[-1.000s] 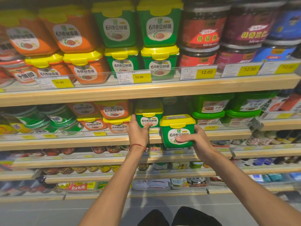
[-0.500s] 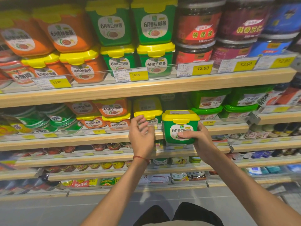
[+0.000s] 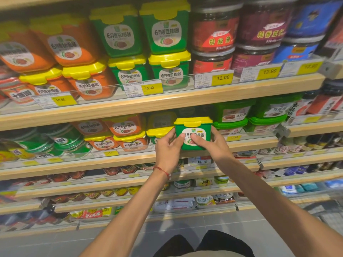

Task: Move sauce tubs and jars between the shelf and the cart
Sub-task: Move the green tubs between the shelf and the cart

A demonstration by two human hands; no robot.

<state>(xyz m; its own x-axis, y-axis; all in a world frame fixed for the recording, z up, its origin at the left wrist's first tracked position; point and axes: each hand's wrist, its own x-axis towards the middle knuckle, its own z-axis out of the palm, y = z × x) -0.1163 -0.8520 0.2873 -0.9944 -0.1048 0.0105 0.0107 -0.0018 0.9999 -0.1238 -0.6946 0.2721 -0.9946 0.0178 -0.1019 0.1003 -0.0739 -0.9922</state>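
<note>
Gripping a squarish green plastic tub (image 3: 193,135) with yellow lid, both hands (image 3: 193,145) closed.

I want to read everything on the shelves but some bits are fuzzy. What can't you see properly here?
Head view only:
- Label of the green tub: partly covered by the thumbs of the left hand and right hand.
- Bottom-shelf packets: too small and blurred to read.
- Cart: cut off by the right edge.
- Far right price tag: blurred.

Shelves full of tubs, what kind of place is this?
Most likely a grocery store: wooden shelves stacked with matching sauce tubs, yellow price tags along the edges, and both hands holding a green tub.
</note>
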